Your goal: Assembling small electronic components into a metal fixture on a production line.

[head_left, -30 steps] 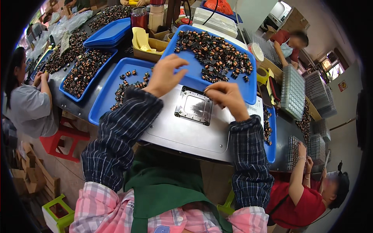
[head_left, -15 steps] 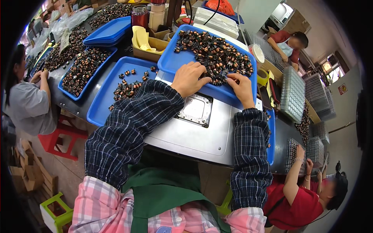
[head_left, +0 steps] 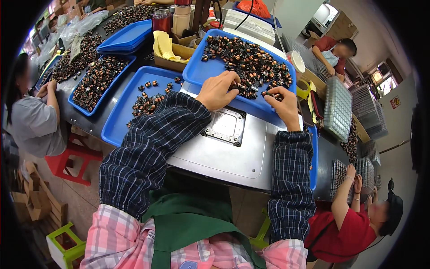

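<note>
The right hand [head_left: 285, 106] keeps its grip pinched on a small black-and-copper coil [head_left: 273, 95] over the blue tray's [head_left: 195, 71] near right side, while the left hand's [head_left: 216, 92] grip, at the tray's near edge, I cannot tell.

Left hand [head_left: 218, 92] and right hand [head_left: 285, 106] at a blue tray [head_left: 199, 69] of small copper-and-black components [head_left: 248, 58].

"Where does that camera look from?"

"From the head. It's the left one of a side-by-side pair, facing down past the green apron [head_left: 192, 231] at the lower edge."

"Near the work?"

"Quite near. The left hand [head_left: 218, 91] and right hand [head_left: 284, 104] show just above the middle. The wide lens bends the room around its rim, from a red stool [head_left: 74, 157] leftward to a co-worker's red shirt [head_left: 347, 233] rightward."
</note>
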